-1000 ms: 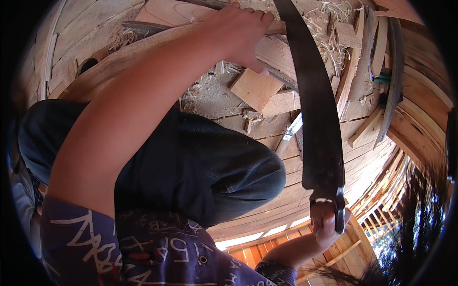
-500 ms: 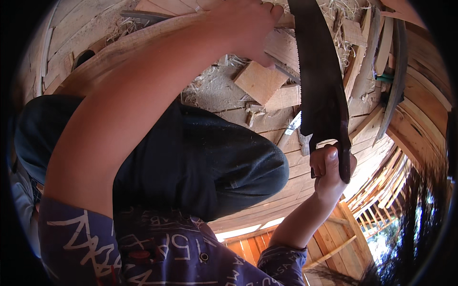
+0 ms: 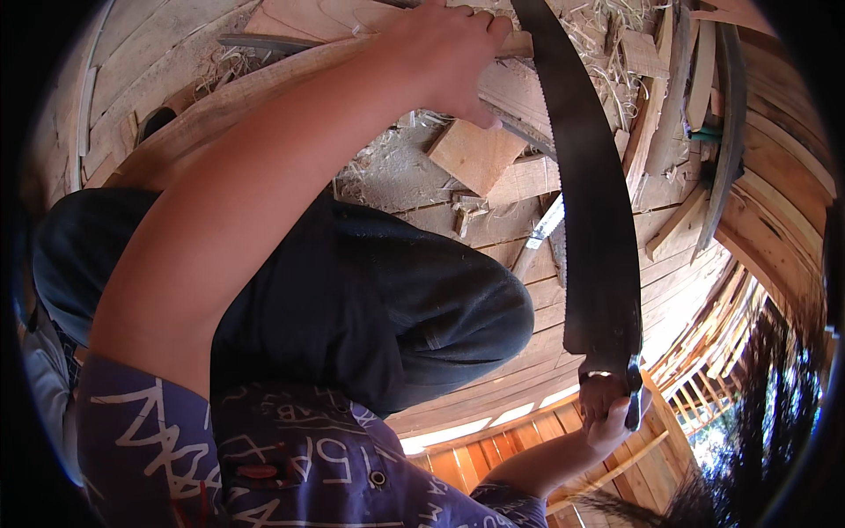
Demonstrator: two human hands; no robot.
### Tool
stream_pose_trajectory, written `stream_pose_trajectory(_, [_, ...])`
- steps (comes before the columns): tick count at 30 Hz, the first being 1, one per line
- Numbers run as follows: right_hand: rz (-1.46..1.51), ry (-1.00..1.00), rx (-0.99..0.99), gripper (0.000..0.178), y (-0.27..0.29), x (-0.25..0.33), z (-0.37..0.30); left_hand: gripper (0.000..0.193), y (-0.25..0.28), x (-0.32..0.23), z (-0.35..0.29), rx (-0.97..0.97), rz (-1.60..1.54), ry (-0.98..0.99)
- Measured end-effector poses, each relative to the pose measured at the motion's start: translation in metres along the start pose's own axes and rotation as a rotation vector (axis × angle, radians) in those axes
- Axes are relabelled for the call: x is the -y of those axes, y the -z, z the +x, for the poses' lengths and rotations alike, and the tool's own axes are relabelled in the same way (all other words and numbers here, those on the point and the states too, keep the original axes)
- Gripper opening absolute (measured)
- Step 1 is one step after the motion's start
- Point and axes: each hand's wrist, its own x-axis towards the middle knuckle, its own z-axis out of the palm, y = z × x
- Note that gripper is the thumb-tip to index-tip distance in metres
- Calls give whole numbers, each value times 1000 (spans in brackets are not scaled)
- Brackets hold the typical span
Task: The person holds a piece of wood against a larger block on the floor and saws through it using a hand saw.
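Note:
My right hand [image 3: 609,409] is closed around the handle of a hand saw [image 3: 598,194] at the lower right. The long dark blade runs up past the upper edge of the view, its toothed side facing left. My left hand [image 3: 453,66] grips a wooden board [image 3: 518,92] at the top, with its thumb over the near edge and its fingers over the far side. The blade passes just right of this board; whether its teeth touch the wood cannot be made out. Under the board lies a square wooden block [image 3: 475,157].
Wood shavings [image 3: 607,66] and offcuts litter the plank floor [image 3: 493,231]. A chisel-like tool with a pale blade [image 3: 547,222] lies left of the saw. Curved wooden strips [image 3: 723,132] stand at the right. My bent knee [image 3: 493,304] is close below the work.
The right hand has drawn the saw down toward me, the handle now lower in view. The left hand stays on the board almost unmoved.

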Motion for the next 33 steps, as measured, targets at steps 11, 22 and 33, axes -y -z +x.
stream_pose_trajectory(11, [44, -1, 98, 60, -75, 5, 90, 86, 4, 3, -8, -122, 22, 23])
stream_pose_trajectory(22, [85, -94, 92, 45, -80, 6, 65, 88, -46, 12, 3, -239, 92, -21])
stream_pose_trajectory(33, [37, -131, 5, 35, -95, -16, 65, 88, -32, 13, -32, -513, 110, -177])
